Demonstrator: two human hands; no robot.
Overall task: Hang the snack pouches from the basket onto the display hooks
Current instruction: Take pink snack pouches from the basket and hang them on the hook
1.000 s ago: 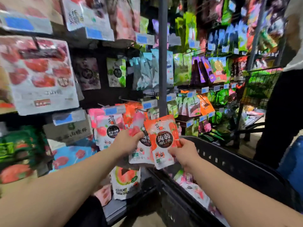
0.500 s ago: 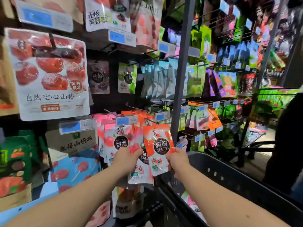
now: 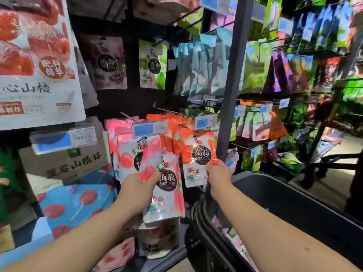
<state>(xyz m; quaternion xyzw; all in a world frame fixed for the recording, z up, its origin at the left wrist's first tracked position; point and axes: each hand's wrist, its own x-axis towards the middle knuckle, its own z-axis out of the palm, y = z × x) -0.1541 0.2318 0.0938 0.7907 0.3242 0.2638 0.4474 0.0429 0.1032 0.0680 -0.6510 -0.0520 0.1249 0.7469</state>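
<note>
Left of centre, the left hand [image 3: 137,183], arm stretched forward, pinched a glossy pink pouch [image 3: 165,185] tilted before the hanging row. At centre, the right hand [image 3: 217,173] gripped an orange pouch [image 3: 196,158]. The dark plastic basket [image 3: 294,203] sat lower right.

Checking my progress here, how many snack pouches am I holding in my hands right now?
2. A pink pouch in the left hand, and an orange pouch in the right hand, up by the hooks. More could be hidden behind either one.
</note>
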